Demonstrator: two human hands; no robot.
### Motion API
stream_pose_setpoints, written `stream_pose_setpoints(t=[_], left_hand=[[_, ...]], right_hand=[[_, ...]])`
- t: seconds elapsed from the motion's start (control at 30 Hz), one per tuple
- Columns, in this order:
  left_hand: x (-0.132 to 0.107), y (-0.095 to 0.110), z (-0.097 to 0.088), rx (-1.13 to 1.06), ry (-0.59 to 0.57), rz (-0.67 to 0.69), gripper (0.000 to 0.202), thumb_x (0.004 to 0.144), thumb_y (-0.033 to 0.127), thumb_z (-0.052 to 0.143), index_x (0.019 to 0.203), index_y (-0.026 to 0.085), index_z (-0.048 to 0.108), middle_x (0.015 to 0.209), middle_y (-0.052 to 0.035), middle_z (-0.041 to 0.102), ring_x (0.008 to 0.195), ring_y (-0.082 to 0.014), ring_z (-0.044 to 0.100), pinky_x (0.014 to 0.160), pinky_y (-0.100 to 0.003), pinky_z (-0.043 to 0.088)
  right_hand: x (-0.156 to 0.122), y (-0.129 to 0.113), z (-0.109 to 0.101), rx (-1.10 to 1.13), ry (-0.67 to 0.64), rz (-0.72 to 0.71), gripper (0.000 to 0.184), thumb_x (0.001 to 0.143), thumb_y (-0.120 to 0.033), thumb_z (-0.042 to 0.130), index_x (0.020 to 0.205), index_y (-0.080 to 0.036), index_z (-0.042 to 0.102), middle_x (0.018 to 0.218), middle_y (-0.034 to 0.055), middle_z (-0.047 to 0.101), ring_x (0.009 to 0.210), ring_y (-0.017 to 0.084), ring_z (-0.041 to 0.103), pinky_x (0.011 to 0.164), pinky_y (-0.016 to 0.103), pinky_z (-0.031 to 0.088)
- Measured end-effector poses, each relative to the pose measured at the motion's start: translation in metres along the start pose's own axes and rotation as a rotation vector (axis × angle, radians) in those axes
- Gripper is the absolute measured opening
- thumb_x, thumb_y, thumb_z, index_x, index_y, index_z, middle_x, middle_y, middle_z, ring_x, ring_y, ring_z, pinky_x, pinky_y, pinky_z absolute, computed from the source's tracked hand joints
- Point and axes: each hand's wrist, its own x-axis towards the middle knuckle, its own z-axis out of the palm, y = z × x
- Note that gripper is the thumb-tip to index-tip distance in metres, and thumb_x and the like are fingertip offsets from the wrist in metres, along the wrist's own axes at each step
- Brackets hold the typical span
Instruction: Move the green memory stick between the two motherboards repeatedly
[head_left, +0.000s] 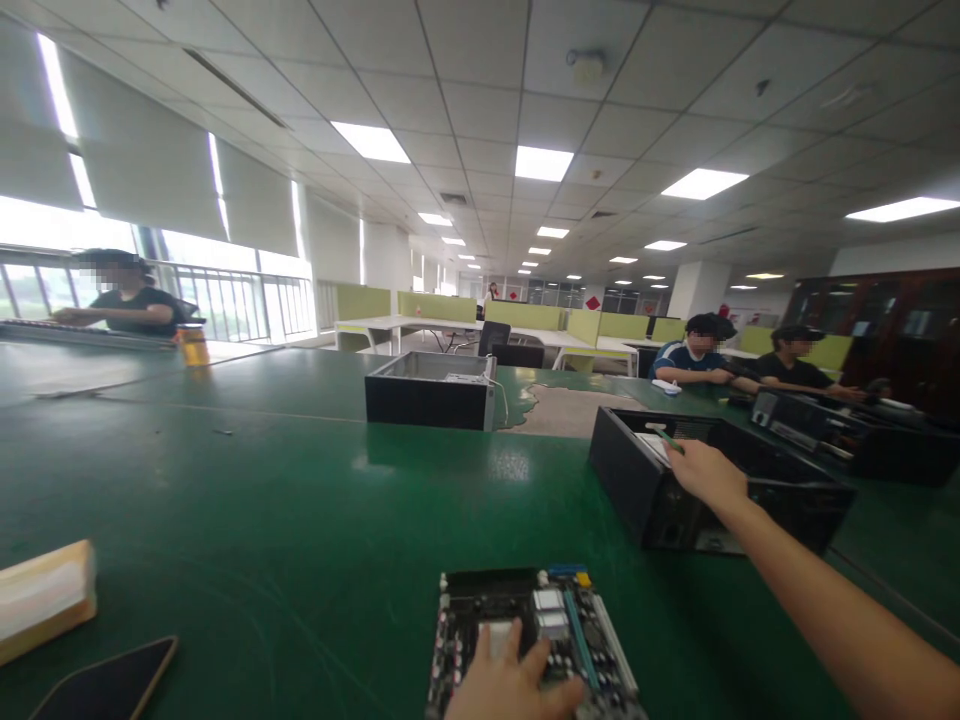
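Nearest to the camera, at six o'clock, was the left hand [514, 685], its fingers spread wide and seeming to rest on the motherboard [566, 640], perhaps in order to keep it steady. The green table [322, 500] carried everything; probably its broad top was chosen so that the large parts could lie apart.

At four o'clock stood the black computer case [626, 490], within easy reach of the right hand [712, 475]. It lay with the open side upward, I think because this gave access to its inside. A second case [427, 400] stood near the centre of the dial, toward eight o'clock. At eight o'clock lay a yellowish packet [49, 605], with a dark flat object [109, 685] just below it, both out of the way of the hands.

The right fingers were narrow, closed around a slim green stick [665, 437], over the near-left part of the case.

As for the looks, the case was dark, with a pale part inside; the motherboard was crowded, with silvery blocks and a blue slot; the stick was too small to identify.
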Motion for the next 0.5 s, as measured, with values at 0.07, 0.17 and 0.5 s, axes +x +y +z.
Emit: stream_pose_setpoints(t=[0.07,0.17,0.5], left_hand=[[-0.008,-0.029,-0.022,0.030,0.028,-0.032,0.056,0.077,0.056,0.045,0.131,0.047,0.032,0.138,-0.0027,0.040,0.124,-0.0400,0.033,0.094,-0.067,0.026],[-0.024,-0.089,-0.046,0.051,0.075,-0.145,0.052,0.082,0.053,0.036,0.133,0.042,0.032,0.140,-0.0031,0.038,0.127,-0.0363,0.031,0.099,-0.061,0.025],[-0.065,-0.249,-0.089,-0.053,0.149,-0.365,0.060,0.076,0.058,0.042,0.127,0.027,0.048,0.137,-0.0051,0.043,0.121,-0.0296,0.042,0.102,-0.042,0.032]], right_hand=[[0.019,0.013,0.006,-0.024,-0.090,0.044,0.048,0.084,-0.046,0.029,0.108,-0.023,0.063,0.108,0.0133,0.062,0.101,0.031,0.056,0.078,0.039,0.042],[0.034,0.030,0.018,-0.022,-0.159,0.057,0.048,0.084,-0.044,0.029,0.116,-0.024,0.058,0.115,0.0137,0.058,0.107,0.031,0.053,0.081,0.041,0.042],[0.002,0.017,0.013,-0.058,-0.112,0.112,0.049,0.082,-0.052,0.029,0.117,-0.032,0.058,0.108,0.0115,0.063,0.100,0.032,0.057,0.076,0.041,0.043]])
